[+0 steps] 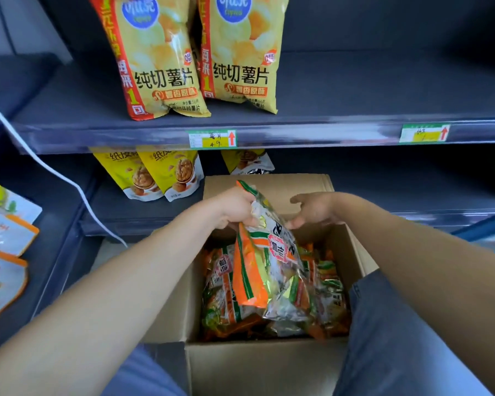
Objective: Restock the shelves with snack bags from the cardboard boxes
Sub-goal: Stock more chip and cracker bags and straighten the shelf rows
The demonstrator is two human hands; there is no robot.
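An open cardboard box (269, 364) stands on the floor between my knees, filled with several orange, green and silver snack bags (323, 298). My left hand (232, 208) grips the top of one such snack bag (265, 261), which hangs above the box. My right hand (315, 210) hovers just right of that bag's top with fingers apart, holding nothing. Two yellow chip bags (195, 58) stand on the upper shelf (326, 130).
Yellow walnut bags (155, 172) sit on the lower shelf behind the box. Pouches with orange trim (3, 252) lie on a shelf unit at the left. A white cable (55, 172) runs diagonally across the left side. Price tags (212, 138) mark the shelf edge.
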